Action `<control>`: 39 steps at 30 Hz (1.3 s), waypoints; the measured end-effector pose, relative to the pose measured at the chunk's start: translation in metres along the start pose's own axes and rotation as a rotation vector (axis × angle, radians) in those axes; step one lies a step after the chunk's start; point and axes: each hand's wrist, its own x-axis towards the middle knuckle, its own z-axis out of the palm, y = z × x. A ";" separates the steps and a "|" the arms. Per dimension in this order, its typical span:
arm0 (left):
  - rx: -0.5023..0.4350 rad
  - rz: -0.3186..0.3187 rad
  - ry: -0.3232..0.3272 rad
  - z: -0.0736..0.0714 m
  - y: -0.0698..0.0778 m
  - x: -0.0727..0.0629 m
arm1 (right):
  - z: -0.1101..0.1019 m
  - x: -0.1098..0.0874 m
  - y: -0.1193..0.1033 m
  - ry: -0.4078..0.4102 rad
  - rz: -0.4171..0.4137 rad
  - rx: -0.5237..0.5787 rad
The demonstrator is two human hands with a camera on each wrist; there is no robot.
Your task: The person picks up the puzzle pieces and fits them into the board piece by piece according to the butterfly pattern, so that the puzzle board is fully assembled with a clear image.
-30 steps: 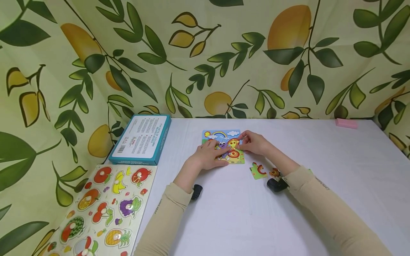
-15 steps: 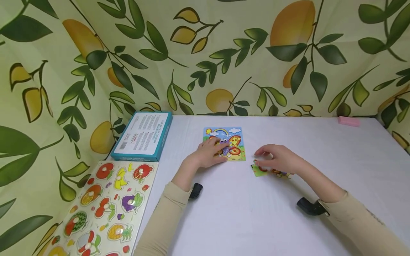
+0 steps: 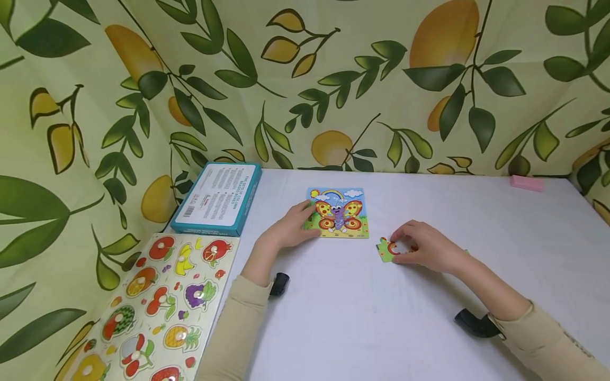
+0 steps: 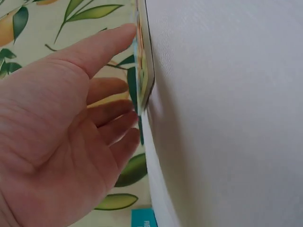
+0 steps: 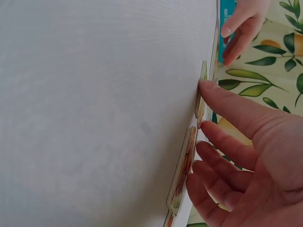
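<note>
A square butterfly jigsaw puzzle (image 3: 339,214) lies on the white table in the head view. My left hand (image 3: 294,225) rests at its left edge, fingers extended and thumb along the lower left corner. In the left wrist view the thumb tip (image 4: 128,32) meets the puzzle's edge. To the right of the puzzle, my right hand (image 3: 424,246) pinches a green puzzle piece (image 3: 384,251) with a red curve between thumb and index finger. Beside that piece, another puzzle piece (image 5: 182,172) lies under the other fingers in the right wrist view, mostly hidden from the head view.
A teal-edged box (image 3: 216,198) lies at the back left. In front of it is a fruit peg board (image 3: 162,296). A pink block (image 3: 526,183) sits at the back right. Fruit-patterned cloth (image 3: 333,106) hangs behind and left of the table (image 3: 352,317).
My right hand has moved from the puzzle's right edge to the loose pieces and grasps one. My left hand has slid left off the picture, uncovering the butterfly.
</note>
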 end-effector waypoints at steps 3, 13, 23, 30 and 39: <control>-0.011 -0.028 -0.014 -0.001 -0.004 -0.002 | 0.000 0.002 0.001 -0.015 0.014 0.032; 0.006 -0.019 -0.019 0.001 -0.011 -0.003 | 0.006 0.034 -0.015 0.014 0.074 0.281; -0.001 0.009 -0.016 0.003 -0.008 0.001 | 0.032 0.103 -0.048 0.015 0.291 0.697; 0.023 0.033 -0.010 0.005 -0.010 0.007 | 0.043 0.127 -0.056 0.014 0.304 0.647; 0.032 0.025 0.001 0.004 -0.011 0.007 | 0.051 0.133 -0.061 0.094 0.164 0.349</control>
